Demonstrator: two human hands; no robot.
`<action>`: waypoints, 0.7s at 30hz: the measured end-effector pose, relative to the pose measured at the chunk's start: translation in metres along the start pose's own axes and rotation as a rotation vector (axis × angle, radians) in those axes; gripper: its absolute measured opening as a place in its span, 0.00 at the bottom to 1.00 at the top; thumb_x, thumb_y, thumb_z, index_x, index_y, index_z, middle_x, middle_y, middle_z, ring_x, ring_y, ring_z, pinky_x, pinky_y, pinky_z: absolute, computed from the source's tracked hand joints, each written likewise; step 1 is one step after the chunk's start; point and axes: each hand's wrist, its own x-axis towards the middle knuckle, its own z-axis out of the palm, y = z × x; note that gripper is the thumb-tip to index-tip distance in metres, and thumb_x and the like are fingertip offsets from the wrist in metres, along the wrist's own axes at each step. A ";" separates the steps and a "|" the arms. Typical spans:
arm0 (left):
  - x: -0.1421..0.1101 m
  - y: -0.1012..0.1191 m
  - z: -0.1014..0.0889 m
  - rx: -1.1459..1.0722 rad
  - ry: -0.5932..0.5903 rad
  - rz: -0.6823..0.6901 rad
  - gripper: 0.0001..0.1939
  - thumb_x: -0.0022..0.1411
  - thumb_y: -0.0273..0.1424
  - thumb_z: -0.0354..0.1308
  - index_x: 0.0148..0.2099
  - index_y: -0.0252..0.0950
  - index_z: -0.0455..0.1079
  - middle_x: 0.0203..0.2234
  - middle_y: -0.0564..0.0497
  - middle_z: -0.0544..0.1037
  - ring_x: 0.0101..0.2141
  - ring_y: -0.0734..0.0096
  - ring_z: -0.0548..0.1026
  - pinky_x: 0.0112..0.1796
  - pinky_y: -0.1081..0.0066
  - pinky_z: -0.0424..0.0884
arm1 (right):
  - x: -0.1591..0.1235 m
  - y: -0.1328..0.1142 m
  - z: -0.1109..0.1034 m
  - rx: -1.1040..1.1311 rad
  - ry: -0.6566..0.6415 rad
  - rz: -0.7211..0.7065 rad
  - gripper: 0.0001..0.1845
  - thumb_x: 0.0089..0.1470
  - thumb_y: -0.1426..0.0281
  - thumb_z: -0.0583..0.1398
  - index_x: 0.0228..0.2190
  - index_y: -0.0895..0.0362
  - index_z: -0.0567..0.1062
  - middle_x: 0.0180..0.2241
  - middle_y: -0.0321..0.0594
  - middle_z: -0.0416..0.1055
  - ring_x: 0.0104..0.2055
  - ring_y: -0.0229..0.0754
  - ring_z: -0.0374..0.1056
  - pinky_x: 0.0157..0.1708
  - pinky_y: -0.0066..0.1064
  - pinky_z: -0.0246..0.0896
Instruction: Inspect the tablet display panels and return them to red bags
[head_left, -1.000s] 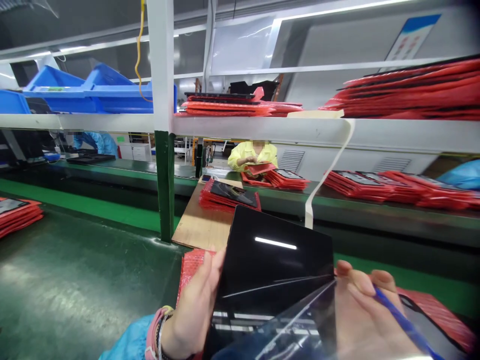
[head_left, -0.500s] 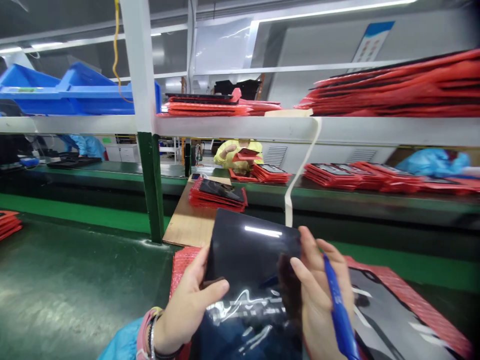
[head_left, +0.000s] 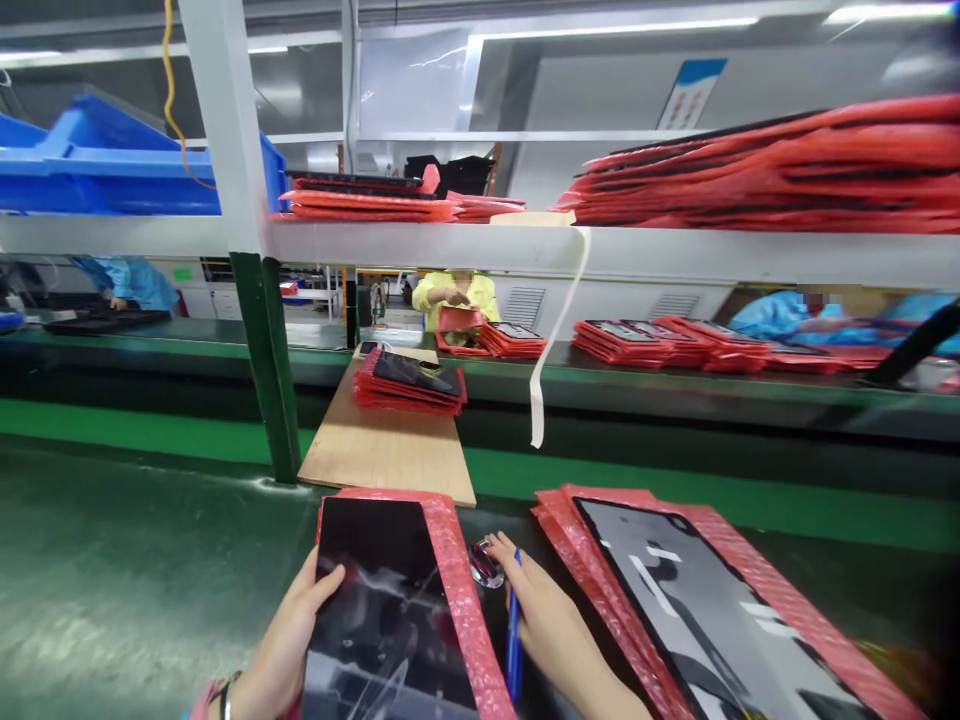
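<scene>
A glossy black screen panel [head_left: 386, 610] lies on a red bubble-wrap bag [head_left: 457, 560] at the bench's front. My left hand [head_left: 289, 625] grips the panel's left edge, thumb on top; its other fingers are mostly hidden. Tucked in the fingers of my right hand [head_left: 551, 625] is a blue pen [head_left: 514, 640], pointing down beside the bag. The same hand's fingertips touch or nearly touch a small, round, shiny object [head_left: 485, 565] whose kind I cannot make out. To the right, a grey-backed panel with white tape strips [head_left: 675, 590] rests on stacked red bubble-wrap bags [head_left: 592, 580].
A wooden board [head_left: 382, 450] bears a stack of red bags and dark panels [head_left: 409, 382]. A green post [head_left: 262, 370] supports a shelf with blue bins [head_left: 127, 165] and red bags [head_left: 765, 170]. A tape strip [head_left: 551, 370] dangles from it. People work across the bench.
The black panel has gone from raised in both hands down onto the red bag. My right hand has left its edge and moved left to the small shiny object, still with the pen.
</scene>
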 end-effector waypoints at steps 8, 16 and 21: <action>0.020 0.034 -0.026 0.564 -0.064 0.154 0.13 0.53 0.43 0.61 0.25 0.39 0.72 0.15 0.57 0.67 0.21 0.67 0.68 0.27 0.71 0.61 | 0.009 -0.003 0.006 -0.029 -0.049 -0.103 0.30 0.38 0.87 0.49 0.43 0.64 0.75 0.46 0.59 0.76 0.57 0.56 0.66 0.59 0.56 0.55; -0.001 0.013 -0.037 0.432 -0.139 -0.073 0.22 0.46 0.51 0.63 0.26 0.38 0.63 0.16 0.57 0.68 0.19 0.73 0.68 0.23 0.72 0.66 | -0.012 -0.002 0.001 0.093 0.202 -0.067 0.16 0.58 0.76 0.52 0.48 0.57 0.68 0.53 0.55 0.72 0.56 0.55 0.67 0.51 0.52 0.68; -0.001 0.004 -0.033 0.377 -0.155 -0.099 0.24 0.40 0.49 0.68 0.27 0.38 0.62 0.15 0.63 0.62 0.17 0.78 0.63 0.19 0.77 0.60 | -0.016 -0.010 -0.011 0.240 0.290 -0.041 0.13 0.61 0.74 0.52 0.47 0.54 0.68 0.49 0.50 0.75 0.51 0.49 0.72 0.48 0.41 0.71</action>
